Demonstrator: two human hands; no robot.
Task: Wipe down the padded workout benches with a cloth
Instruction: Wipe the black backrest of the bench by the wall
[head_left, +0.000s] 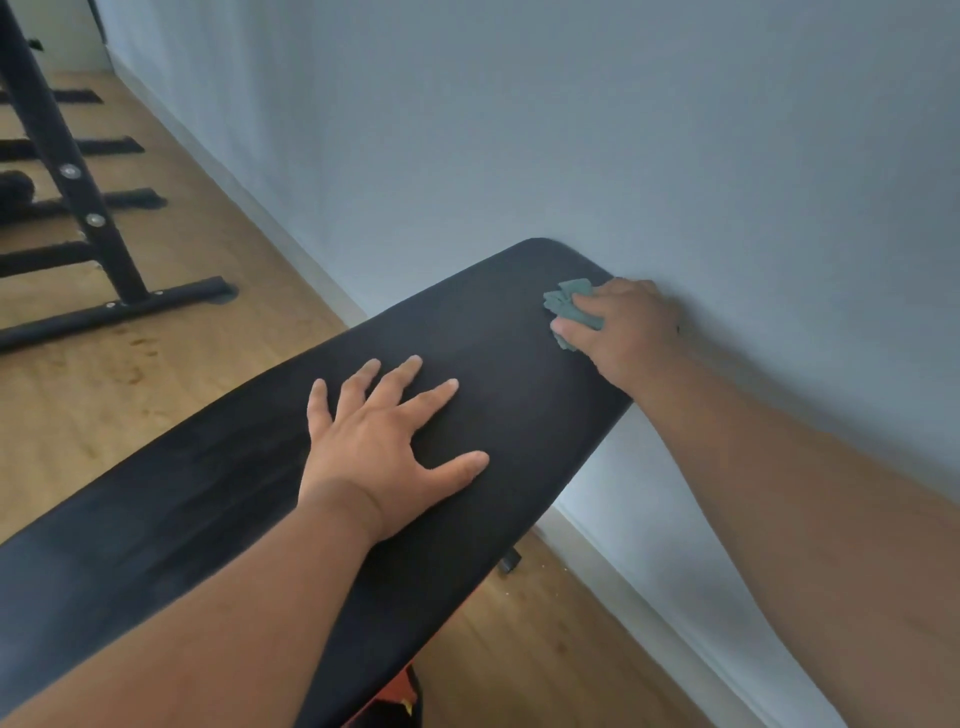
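A black padded bench (218, 499) runs from the lower left up to its rounded far end near the wall. My left hand (379, 441) lies flat on the middle of the pad, fingers spread, holding nothing. My right hand (618, 327) presses a crumpled grey-green cloth (569, 304) onto the pad at its far right corner, close to the wall. Most of the cloth is hidden under the fingers.
A pale blue wall (571, 130) with a white skirting board stands right behind the bench's far end. A black metal rack frame (98, 223) stands on the wooden floor (104, 384) at the upper left. An orange part of the bench frame (400, 696) shows below the pad.
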